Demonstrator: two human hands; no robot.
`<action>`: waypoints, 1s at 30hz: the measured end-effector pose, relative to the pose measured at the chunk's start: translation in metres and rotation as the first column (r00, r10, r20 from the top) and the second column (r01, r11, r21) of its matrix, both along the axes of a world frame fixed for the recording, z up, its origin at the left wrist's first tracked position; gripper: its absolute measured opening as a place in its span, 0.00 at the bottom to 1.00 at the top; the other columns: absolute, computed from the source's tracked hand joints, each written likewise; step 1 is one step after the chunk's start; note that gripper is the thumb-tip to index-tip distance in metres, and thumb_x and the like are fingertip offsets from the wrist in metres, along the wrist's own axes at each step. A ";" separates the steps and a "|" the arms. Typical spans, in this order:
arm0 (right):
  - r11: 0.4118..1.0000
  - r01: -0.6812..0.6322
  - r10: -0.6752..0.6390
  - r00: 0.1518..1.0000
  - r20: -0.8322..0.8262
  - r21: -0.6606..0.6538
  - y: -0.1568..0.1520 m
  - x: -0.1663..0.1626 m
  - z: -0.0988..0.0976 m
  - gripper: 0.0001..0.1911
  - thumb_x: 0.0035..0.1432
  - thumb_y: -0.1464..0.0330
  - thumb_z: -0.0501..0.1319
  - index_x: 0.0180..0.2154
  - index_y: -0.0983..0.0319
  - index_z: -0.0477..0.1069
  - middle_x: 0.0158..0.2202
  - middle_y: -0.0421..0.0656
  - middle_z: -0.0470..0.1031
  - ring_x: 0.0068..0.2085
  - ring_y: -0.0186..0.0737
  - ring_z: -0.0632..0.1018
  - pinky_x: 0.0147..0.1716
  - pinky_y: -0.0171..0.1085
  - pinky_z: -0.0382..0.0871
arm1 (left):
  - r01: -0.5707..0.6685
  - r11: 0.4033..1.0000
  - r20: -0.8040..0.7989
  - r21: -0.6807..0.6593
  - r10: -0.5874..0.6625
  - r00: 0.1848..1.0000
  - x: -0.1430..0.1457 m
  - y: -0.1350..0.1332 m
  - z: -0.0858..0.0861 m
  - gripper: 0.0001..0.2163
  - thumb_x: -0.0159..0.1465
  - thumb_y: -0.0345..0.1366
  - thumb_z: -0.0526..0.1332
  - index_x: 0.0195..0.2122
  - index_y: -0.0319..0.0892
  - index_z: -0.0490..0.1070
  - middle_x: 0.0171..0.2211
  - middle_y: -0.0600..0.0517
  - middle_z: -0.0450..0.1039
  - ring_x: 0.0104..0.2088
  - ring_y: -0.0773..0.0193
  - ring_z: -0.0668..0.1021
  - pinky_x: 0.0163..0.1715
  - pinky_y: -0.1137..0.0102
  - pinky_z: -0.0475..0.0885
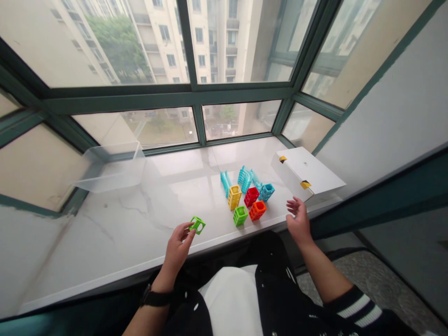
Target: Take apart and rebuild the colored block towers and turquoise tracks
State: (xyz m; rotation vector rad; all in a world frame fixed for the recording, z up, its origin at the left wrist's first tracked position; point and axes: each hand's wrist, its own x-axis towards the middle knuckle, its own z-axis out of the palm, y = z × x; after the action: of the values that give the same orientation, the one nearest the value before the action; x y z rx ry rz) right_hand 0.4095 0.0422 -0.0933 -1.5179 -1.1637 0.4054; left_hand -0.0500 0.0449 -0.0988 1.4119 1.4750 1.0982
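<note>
My left hand [177, 247] pinches a small green open-frame cube [197, 225] just above the white marble sill [140, 219]. To its right lies a cluster of plastic frame blocks: a yellow one [234, 196], a green one [240, 215], a red one [251, 196], an orange one [257, 210], a light blue one [266, 192] and light blue ramp pieces [245, 178]. My right hand [298, 218] hovers with fingers apart and nothing in it, right of the orange block and near the sill's front edge.
A clear plastic tub [111, 167] stands at the back left of the sill. A white cardboard box [307, 175] with yellow tape sits at the right end, just beyond my right hand. Window frames [196, 98] close off the back. My lap is below the sill.
</note>
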 end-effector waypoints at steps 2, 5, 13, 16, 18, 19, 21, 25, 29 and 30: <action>0.994 0.017 -0.013 0.999 -0.031 0.109 0.002 -0.016 0.032 0.34 0.55 0.70 0.62 0.64 0.56 0.63 0.53 0.50 0.73 0.52 0.50 0.79 0.57 0.57 0.74 | -0.006 1.000 0.103 -0.004 0.007 0.995 0.002 -0.005 0.018 0.22 0.65 0.55 0.67 0.51 0.43 0.76 0.49 0.44 0.81 0.48 0.52 0.84 0.51 0.59 0.78; 0.974 -0.145 0.168 0.978 -0.120 0.174 0.007 -0.057 0.072 0.22 0.64 0.67 0.61 0.59 0.55 0.69 0.48 0.46 0.75 0.49 0.46 0.79 0.56 0.53 0.74 | -0.002 0.998 0.289 -0.068 0.021 0.957 0.012 -0.011 0.046 0.23 0.64 0.54 0.69 0.52 0.43 0.76 0.48 0.45 0.82 0.48 0.52 0.83 0.54 0.57 0.77; 0.520 -0.852 0.830 0.520 -0.200 -0.055 0.010 -0.166 0.095 0.30 0.67 0.58 0.66 0.67 0.54 0.64 0.60 0.50 0.74 0.58 0.47 0.78 0.54 0.48 0.77 | 0.272 0.942 0.772 -0.195 -0.024 0.635 0.051 -0.033 0.087 0.18 0.64 0.51 0.71 0.49 0.46 0.77 0.51 0.46 0.81 0.50 0.51 0.83 0.47 0.58 0.79; 0.440 -0.897 0.887 0.440 -0.143 -0.033 0.005 -0.180 0.094 0.34 0.64 0.59 0.69 0.68 0.51 0.64 0.65 0.49 0.69 0.62 0.48 0.75 0.57 0.48 0.75 | 0.339 0.923 0.801 -0.181 -0.061 0.596 0.056 -0.037 0.091 0.16 0.67 0.50 0.68 0.49 0.46 0.76 0.52 0.46 0.80 0.49 0.52 0.82 0.48 0.58 0.79; 0.447 -0.894 0.890 0.445 -0.102 0.000 0.003 -0.185 0.096 0.31 0.64 0.61 0.69 0.66 0.51 0.67 0.64 0.48 0.71 0.63 0.47 0.74 0.57 0.47 0.75 | 0.347 0.921 0.807 -0.176 -0.067 0.587 0.057 -0.037 0.092 0.15 0.68 0.49 0.67 0.49 0.46 0.76 0.51 0.46 0.80 0.48 0.54 0.82 0.49 0.58 0.79; 0.459 -0.888 0.886 0.456 -0.086 0.017 0.003 -0.186 0.097 0.29 0.64 0.62 0.69 0.64 0.52 0.69 0.62 0.47 0.72 0.63 0.47 0.74 0.57 0.46 0.75 | 0.347 0.921 0.809 -0.177 -0.065 0.585 0.057 -0.036 0.092 0.15 0.67 0.49 0.68 0.49 0.46 0.76 0.50 0.47 0.80 0.48 0.54 0.82 0.49 0.58 0.79; 0.487 -0.872 0.873 0.485 -0.055 0.041 0.003 -0.188 0.099 0.26 0.64 0.63 0.69 0.62 0.53 0.71 0.60 0.47 0.74 0.61 0.47 0.75 0.56 0.46 0.76 | 0.338 0.923 0.804 -0.184 -0.056 0.591 0.058 -0.034 0.092 0.16 0.67 0.50 0.68 0.49 0.46 0.75 0.50 0.47 0.80 0.48 0.55 0.82 0.49 0.57 0.79; 0.580 -0.814 0.811 0.580 0.078 0.028 0.003 -0.187 0.100 0.25 0.62 0.65 0.69 0.60 0.55 0.71 0.55 0.47 0.77 0.56 0.48 0.78 0.58 0.49 0.74 | 0.291 0.934 0.767 -0.206 -0.031 0.641 0.061 -0.029 0.088 0.20 0.67 0.54 0.67 0.51 0.45 0.73 0.50 0.46 0.80 0.46 0.54 0.83 0.52 0.54 0.78; 0.644 -0.764 0.744 0.635 0.209 0.028 0.002 -0.187 0.098 0.24 0.61 0.69 0.69 0.58 0.54 0.71 0.53 0.47 0.77 0.56 0.50 0.77 0.59 0.51 0.73 | 0.240 0.950 0.721 -0.197 -0.025 0.692 0.063 -0.028 0.083 0.24 0.62 0.51 0.73 0.54 0.44 0.73 0.52 0.45 0.79 0.48 0.54 0.83 0.56 0.53 0.77; 0.647 -0.762 0.738 0.636 0.223 0.030 0.001 -0.188 0.097 0.24 0.60 0.70 0.68 0.58 0.53 0.72 0.53 0.47 0.76 0.56 0.50 0.77 0.59 0.51 0.74 | 0.227 0.954 0.709 -0.194 -0.024 0.705 0.063 -0.029 0.083 0.24 0.61 0.49 0.74 0.54 0.45 0.73 0.52 0.45 0.78 0.50 0.53 0.82 0.56 0.53 0.77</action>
State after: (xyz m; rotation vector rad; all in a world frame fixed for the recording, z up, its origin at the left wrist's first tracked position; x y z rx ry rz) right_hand 0.2220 0.0434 0.0037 -0.8957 -1.9426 0.7400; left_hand 0.0133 0.0161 -0.0160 0.7427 0.8979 1.1215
